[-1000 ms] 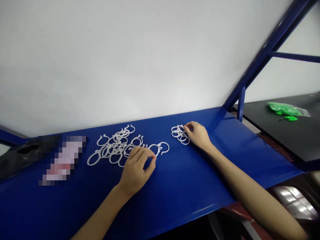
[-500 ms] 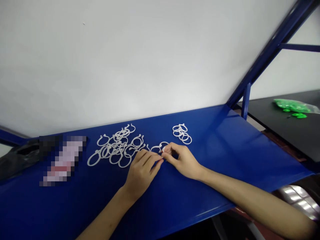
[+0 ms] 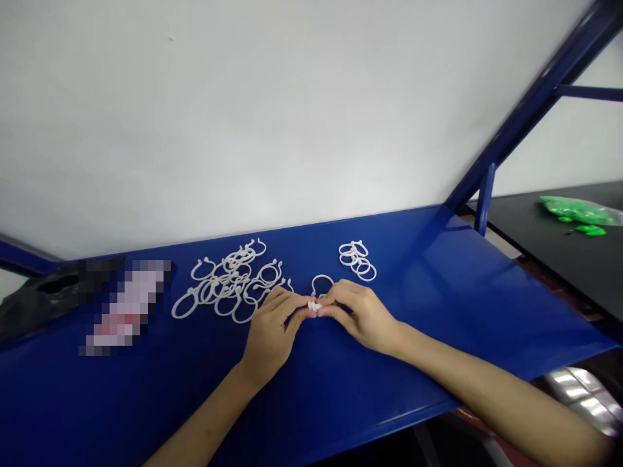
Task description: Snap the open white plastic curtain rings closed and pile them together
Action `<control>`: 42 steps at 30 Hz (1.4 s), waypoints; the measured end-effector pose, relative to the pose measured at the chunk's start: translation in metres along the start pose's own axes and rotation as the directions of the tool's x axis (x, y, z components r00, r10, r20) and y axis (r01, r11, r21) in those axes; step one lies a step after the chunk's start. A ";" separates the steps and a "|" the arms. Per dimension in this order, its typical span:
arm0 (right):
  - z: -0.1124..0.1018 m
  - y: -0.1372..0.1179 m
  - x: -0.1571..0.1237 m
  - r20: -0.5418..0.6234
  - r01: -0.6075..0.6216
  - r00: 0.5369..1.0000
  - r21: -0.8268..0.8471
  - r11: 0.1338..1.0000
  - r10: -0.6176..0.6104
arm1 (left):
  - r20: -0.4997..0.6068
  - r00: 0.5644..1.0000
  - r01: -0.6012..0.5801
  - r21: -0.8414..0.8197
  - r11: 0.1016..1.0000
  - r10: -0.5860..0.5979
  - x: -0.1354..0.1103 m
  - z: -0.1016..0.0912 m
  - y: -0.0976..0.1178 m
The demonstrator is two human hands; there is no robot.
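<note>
My left hand [image 3: 270, 331] and my right hand [image 3: 363, 314] meet at the middle of the blue shelf [image 3: 438, 311]. Both pinch the ends of one white plastic ring [image 3: 322, 285], which stands up between their fingertips. A loose heap of several white open rings [image 3: 228, 285] lies just left of my left hand. A small neat cluster of closed white rings [image 3: 357, 259] lies behind my right hand, apart from it.
A blurred pink and white object [image 3: 124, 305] lies at the left of the shelf beside something dark [image 3: 34, 305]. A white wall rises behind. Blue frame bars [image 3: 530, 104] slant up at the right. A green bag [image 3: 577, 211] lies on a black surface at far right.
My right hand left the small cluster of rings and came left to join my left hand. Together they lifted one ring from the edge of the heap and now pinch its ends.
</note>
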State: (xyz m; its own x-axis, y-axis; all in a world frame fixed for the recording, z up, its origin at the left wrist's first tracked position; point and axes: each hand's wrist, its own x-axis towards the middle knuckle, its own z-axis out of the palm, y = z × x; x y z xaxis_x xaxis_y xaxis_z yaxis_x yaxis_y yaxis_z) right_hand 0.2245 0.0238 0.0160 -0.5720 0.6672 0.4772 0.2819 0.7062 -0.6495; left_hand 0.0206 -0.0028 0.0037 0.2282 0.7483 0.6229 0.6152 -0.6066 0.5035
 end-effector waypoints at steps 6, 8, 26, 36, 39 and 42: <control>-0.003 -0.002 -0.003 0.058 0.069 0.996 -0.001 0.998 -0.069 | -0.011 0.965 -0.256 0.169 0.952 0.261 -0.004 -0.005 0.004; -0.002 -0.003 -0.004 0.088 0.092 0.992 -0.008 0.996 -0.091 | 0.009 0.947 -0.317 0.195 0.928 0.322 -0.004 -0.007 0.006; -0.071 0.081 0.012 -0.402 -0.695 0.698 -0.183 0.695 0.592 | 0.160 0.977 0.028 0.565 0.824 -0.143 -0.005 -0.010 -0.037; -0.067 0.086 0.013 -0.368 -0.709 0.698 -0.236 0.665 0.614 | 0.163 0.963 0.069 0.617 0.784 -0.213 -0.004 -0.012 -0.030; -0.068 0.086 0.013 -0.378 -0.712 0.696 -0.245 0.658 0.611 | 0.192 0.963 0.039 0.593 0.804 -0.188 -0.005 -0.012 -0.029; -0.070 0.088 0.012 -0.389 -0.709 0.698 -0.254 0.658 0.602 | 0.180 0.974 0.016 0.546 0.838 -0.136 -0.004 -0.012 -0.025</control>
State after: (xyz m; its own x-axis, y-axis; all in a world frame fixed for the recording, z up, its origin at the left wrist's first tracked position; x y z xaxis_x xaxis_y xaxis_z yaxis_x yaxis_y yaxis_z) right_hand 0.2963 0.1107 0.0059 0.0701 0.9825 0.1725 0.7865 0.0519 -0.6154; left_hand -0.0048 0.0063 -0.0046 0.2745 0.8600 0.4302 0.9310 -0.3496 0.1050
